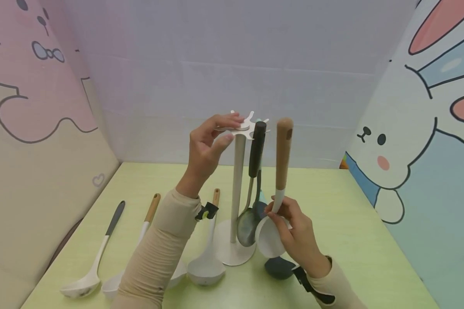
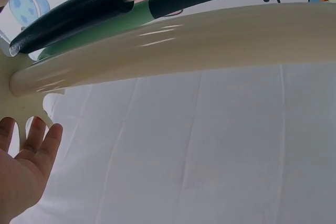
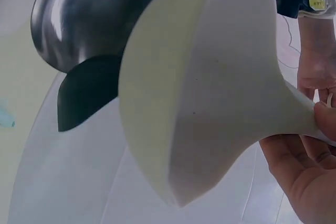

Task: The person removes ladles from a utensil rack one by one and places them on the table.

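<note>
My left hand [image 1: 209, 146] holds the top of a white utensil rack [image 1: 237, 180], its fingers over the hooked disc and thumb at the near edge. In my right hand [image 1: 299, 236] is a white ladle [image 1: 283, 159] with a wooden handle, gripped at the neck beside the rack. Its handle points up and its bowl hangs lowest; the right wrist view shows this ladle bowl [image 3: 220, 87] up close. From the rack hang a metal ladle [image 1: 247, 227] with a black handle and, behind it, a dark utensil [image 1: 259, 208], partly hidden.
On the table [image 1: 325, 189] left of the rack lie a white ladle with a grey handle [image 1: 114, 218] and wooden-handled white ladles [image 1: 206, 270], some behind my left sleeve. A dark-headed utensil [image 1: 279, 268] lies by my right wrist. Printed cloth walls enclose the table.
</note>
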A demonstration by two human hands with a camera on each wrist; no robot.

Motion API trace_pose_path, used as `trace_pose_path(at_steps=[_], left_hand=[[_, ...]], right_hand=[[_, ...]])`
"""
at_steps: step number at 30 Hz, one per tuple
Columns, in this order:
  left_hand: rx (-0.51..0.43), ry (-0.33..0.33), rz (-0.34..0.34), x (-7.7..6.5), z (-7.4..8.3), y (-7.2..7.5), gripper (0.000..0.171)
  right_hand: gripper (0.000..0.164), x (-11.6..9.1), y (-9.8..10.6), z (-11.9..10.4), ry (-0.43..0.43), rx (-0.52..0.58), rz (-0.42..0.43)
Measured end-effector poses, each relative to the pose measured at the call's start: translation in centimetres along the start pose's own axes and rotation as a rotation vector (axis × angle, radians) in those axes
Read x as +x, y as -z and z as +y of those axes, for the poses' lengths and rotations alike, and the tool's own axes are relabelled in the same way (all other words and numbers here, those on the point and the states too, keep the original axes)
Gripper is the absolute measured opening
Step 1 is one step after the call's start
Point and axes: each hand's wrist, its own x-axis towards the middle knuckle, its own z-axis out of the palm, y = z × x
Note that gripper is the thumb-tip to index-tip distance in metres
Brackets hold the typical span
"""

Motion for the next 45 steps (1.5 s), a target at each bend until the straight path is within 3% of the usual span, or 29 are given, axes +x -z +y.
trace_pose_path(at_steps=[8,16,25,39,45], left_hand=[[-0.043,0.023,0.005,0.0,-0.1,0.1,0.036],[-0.076,0.024,0.002,0.1,-0.3,0.2,0.037],[-0.115,0.033,-0.009,0.2,-0.7,0.4,0.04],[-0.163,0.049,-0.021,0.3,-1.0,0.4,0.04],[-0.159,0.053,-0.023,0.4,-1.0,0.4,0.04]], right_hand=[[0.041,-0.3,2.5,0.8,-0.005,-0.099,0.079],[0.038,-1.3,3.9,2.5,-0.049,-0.198,0.089],[0.047,-2.4,4.7,3.8,-0.137,-0.268,0.06],[0.033,-4.7,5.4,6.3,-0.362,-0.315,-0.042],[0.029,-5.7,5.5,7.3,-0.417,-0.297,-0.099]])
